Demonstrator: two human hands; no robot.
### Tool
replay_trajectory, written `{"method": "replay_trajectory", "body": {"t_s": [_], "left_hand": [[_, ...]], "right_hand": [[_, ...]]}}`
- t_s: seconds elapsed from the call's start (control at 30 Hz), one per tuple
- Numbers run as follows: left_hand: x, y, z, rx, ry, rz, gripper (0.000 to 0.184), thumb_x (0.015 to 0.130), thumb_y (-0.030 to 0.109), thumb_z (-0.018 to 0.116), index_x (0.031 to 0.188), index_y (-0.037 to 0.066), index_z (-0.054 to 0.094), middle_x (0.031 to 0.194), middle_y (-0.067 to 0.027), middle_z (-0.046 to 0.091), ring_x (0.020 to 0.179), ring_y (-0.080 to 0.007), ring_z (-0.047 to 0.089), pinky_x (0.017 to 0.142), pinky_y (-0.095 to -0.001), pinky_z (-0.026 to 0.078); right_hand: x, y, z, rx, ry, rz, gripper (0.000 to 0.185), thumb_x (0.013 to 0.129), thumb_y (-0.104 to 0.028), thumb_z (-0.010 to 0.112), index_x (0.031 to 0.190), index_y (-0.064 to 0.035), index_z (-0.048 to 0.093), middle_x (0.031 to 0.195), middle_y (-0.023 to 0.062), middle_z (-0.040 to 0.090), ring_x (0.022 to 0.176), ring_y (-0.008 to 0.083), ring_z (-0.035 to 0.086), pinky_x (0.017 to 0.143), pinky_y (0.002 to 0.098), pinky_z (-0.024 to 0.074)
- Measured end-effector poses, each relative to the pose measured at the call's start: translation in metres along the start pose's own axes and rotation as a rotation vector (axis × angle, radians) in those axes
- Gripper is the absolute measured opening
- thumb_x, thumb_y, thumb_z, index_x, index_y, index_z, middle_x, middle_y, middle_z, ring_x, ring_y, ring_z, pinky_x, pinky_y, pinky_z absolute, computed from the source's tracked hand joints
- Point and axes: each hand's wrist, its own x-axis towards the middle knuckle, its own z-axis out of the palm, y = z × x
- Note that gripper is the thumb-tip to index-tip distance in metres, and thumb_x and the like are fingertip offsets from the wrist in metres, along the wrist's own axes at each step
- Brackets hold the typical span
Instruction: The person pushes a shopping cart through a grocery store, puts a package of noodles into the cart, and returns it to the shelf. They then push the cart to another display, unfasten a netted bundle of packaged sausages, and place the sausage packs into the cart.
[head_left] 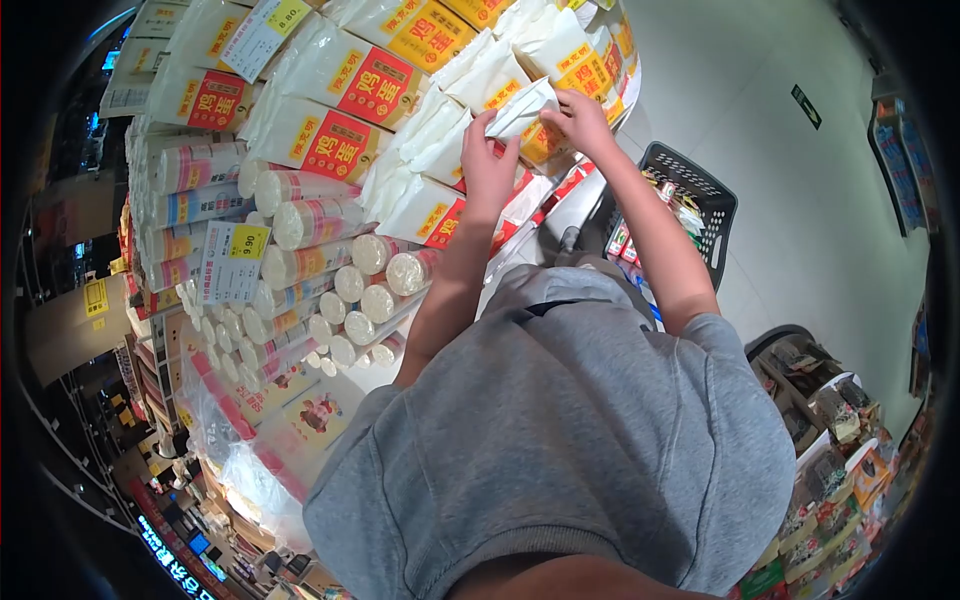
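Both of my hands are at a white and yellow noodle package [522, 112] on the sloping display of packaged noodles. My left hand [488, 165] has its fingers curled at the package's near left edge. My right hand [580, 122] pinches its right end. Around them lie more packages with red labels [335, 145] and yellow labels [425, 35]. Below and to the left of my left hand are stacked round noodle rolls in clear wrap [315, 222].
A black shopping basket [718, 190] with packaged goods stands on the floor to the right of my body. Price cards [232, 262] hang on the display. A bin of bagged goods [835, 480] is at lower right, and a shelf [900, 165] at far right.
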Motion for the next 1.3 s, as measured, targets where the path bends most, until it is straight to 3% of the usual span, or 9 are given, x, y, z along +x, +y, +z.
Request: {"method": "replay_trajectory", "body": {"t_s": [0.2,0.43,0.6,0.73,0.93,1.07,1.1,1.23,1.3], "left_hand": [[-0.004,0.017,0.000,0.305,-0.024,0.179,0.047,0.080,-0.004,0.063,0.125,0.003,0.051,0.133,-0.0166,0.044,0.123,-0.0243,0.048,0.097,-0.0344,0.046],[-0.005,0.034,0.012,0.433,-0.017,0.247,0.046,0.079,0.003,0.064,0.124,0.008,0.056,0.149,-0.0199,0.023,0.109,-0.0259,0.050,0.087,-0.0320,0.046],[-0.026,0.036,0.006,0.412,-0.041,0.252,0.049,0.077,0.003,0.063,0.126,0.003,0.054,0.151,-0.0262,0.014,0.121,-0.0382,0.046,0.102,-0.0405,0.039],[-0.056,0.023,0.002,0.377,-0.111,0.244,0.052,0.078,0.003,0.062,0.129,0.002,0.051,0.151,-0.0284,0.016,0.132,-0.0431,0.035,0.106,-0.0427,0.036],[-0.048,-0.005,0.009,0.410,-0.196,0.142,0.064,0.078,0.007,0.066,0.138,0.004,0.042,0.150,-0.0305,0.018,0.138,-0.0445,0.025,0.111,-0.0424,0.031],[-0.047,-0.021,0.020,0.332,-0.172,0.030,0.072,0.078,0.009,0.066,0.143,0.006,0.035,0.151,-0.0282,0.019,0.140,-0.0402,0.023,0.111,-0.0407,0.032],[-0.056,-0.020,0.025,0.392,-0.136,0.045,0.073,0.078,0.010,0.066,0.143,0.004,0.034,0.145,-0.0289,0.031,0.134,-0.0393,0.037,0.106,-0.0398,0.039],[-0.124,-0.036,0.056,0.154,-0.530,-0.202,0.060,0.080,0.014,0.064,0.134,-0.001,0.040,0.130,-0.0255,0.049,0.116,-0.0384,0.053,0.100,-0.0430,0.043],[-0.189,-0.063,0.086,0.195,-0.750,-0.182,0.056,0.079,0.019,0.065,0.130,0.003,0.046,0.121,-0.0240,0.056,0.110,-0.0385,0.056,0.094,-0.0445,0.046]], "right_hand": [[0.006,-0.002,0.017,0.069,0.090,0.106,0.028,0.082,-0.019,0.070,0.106,-0.0042,0.066,0.086,0.0170,0.067,0.080,0.0315,0.066,0.073,0.0356,0.0504],[0.014,-0.002,0.032,0.055,0.234,0.072,0.028,0.085,-0.022,0.067,0.106,-0.0033,0.065,0.081,0.0182,0.067,0.078,0.0345,0.066,0.072,0.0392,0.0506],[-0.003,0.003,0.040,-0.124,0.300,-0.057,0.051,0.085,-0.017,0.066,0.129,0.0002,0.046,0.109,0.0231,0.061,0.102,0.0352,0.061,0.088,0.0392,0.0484],[-0.083,0.012,0.043,-0.083,0.281,-0.036,0.065,0.084,-0.012,0.064,0.139,0.0018,0.031,0.133,0.0278,0.043,0.124,0.0423,0.043,0.103,0.0424,0.0381],[-0.237,0.020,0.036,-0.238,0.195,0.156,0.062,0.083,-0.010,0.063,0.137,-0.0002,0.035,0.131,0.0251,0.044,0.123,0.0402,0.043,0.105,0.0443,0.0354],[-0.327,0.030,-0.009,-0.574,0.153,0.364,0.063,0.081,-0.014,0.069,0.135,-0.0031,0.040,0.131,0.0200,0.047,0.125,0.0355,0.044,0.107,0.0487,0.0318],[-0.351,0.041,-0.019,-0.658,0.170,0.462,0.064,0.080,-0.016,0.070,0.135,-0.0049,0.041,0.132,0.0187,0.047,0.126,0.0347,0.044,0.107,0.0514,0.0301],[-0.432,0.056,-0.061,-0.726,0.012,0.908,0.073,0.074,-0.024,0.078,0.135,-0.0127,0.041,0.136,0.0116,0.044,0.129,0.0303,0.041,0.106,0.0606,0.0242],[-0.455,0.059,-0.064,-0.844,-0.012,0.771,0.078,0.070,-0.028,0.081,0.136,-0.0149,0.040,0.138,0.0088,0.042,0.131,0.0284,0.038,0.106,0.0622,0.0231]]}}
